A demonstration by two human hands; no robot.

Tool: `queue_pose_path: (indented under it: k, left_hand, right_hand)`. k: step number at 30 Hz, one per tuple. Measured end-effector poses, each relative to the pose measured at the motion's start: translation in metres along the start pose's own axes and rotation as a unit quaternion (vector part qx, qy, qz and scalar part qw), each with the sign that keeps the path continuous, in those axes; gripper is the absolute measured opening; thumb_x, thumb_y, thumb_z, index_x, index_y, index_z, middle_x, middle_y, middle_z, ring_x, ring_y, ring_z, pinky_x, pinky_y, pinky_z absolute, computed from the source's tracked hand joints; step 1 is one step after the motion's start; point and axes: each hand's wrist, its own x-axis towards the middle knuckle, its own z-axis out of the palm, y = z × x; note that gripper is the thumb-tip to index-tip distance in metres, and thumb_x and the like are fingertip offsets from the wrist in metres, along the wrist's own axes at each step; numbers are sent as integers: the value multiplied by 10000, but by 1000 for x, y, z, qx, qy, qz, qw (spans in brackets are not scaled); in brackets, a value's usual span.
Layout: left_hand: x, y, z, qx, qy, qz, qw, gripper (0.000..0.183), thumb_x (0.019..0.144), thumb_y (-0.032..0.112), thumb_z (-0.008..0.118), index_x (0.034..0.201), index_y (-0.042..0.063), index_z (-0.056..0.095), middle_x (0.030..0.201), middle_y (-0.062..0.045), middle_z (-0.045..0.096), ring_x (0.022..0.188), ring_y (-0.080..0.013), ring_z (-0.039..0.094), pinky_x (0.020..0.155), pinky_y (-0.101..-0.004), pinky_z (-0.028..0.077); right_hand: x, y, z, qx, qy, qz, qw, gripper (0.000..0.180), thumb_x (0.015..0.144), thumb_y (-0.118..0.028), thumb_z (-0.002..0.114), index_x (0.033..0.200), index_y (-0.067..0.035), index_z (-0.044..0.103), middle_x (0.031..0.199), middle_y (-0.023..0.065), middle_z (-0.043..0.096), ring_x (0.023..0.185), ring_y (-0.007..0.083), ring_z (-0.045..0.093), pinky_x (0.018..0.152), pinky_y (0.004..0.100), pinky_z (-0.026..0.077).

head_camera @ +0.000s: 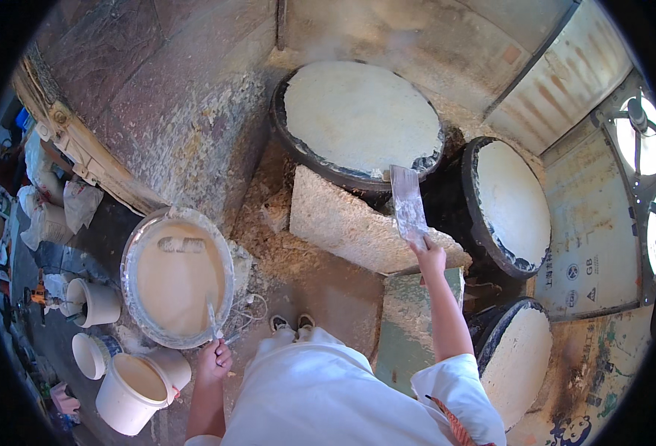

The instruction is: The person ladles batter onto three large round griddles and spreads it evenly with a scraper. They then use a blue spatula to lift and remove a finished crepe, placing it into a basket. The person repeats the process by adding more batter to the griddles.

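Note:
My right hand is closed around the end of a wide flat scraper smeared with pale residue. The scraper's far edge lies at the near rim of a large round dark-rimmed griddle, whose top bears a pale, even layer. Faint steam hangs behind it. My left hand grips the handle of a tool that reaches over the near right rim of a big round tub of creamy beige batter. The tool's far end is at the batter, and its kind cannot be told. A roller-like thing lies in the batter.
Two more pale-covered round griddles stand at the right. A rough crusted board leans below the large griddle, beside a green worn board. White buckets stand at lower left. Stained panels line the right side.

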Motion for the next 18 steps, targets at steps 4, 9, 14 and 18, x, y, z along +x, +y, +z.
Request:
queue_pose_path:
  k: [4,9,14,18]
  left_hand:
    - [-1,3,2,17,8,3,1000,149,903,182,421,844,77,508,551,33,387,380,-81,311,354,-237,264]
    - [1,-5,2,20,31,14,999,155,908,181,411,837,79,504,550,30,388,374,-83,308,349,-242,262]
    - [1,-1,-1,17,15,7,1000,159,907,189,416,843,76,507,556,25,394,378,-86,318,352,-246,270]
    - [4,-7,-6,6,12,18,1000,163,904,197,424,850,72,514,561,23,395,381,-88,324,358,-252,281]
  right_hand:
    - [-25,-10,24,-62,-56,-59,995,586,678,-374,711,1192,-143,550,845,157,655,777,256,646,691,356,488]
    - [-31,-28,37,-144,-97,-75,982,660,667,-455,694,1234,-173,511,793,125,651,785,293,629,718,385,488]
    - [-27,-23,37,-164,-82,-121,976,656,680,-478,680,1245,-194,502,776,137,646,764,305,627,705,395,488]
    - [-18,-11,25,-117,-113,-51,985,608,682,-448,697,1193,-153,551,818,151,654,793,287,636,715,381,484]
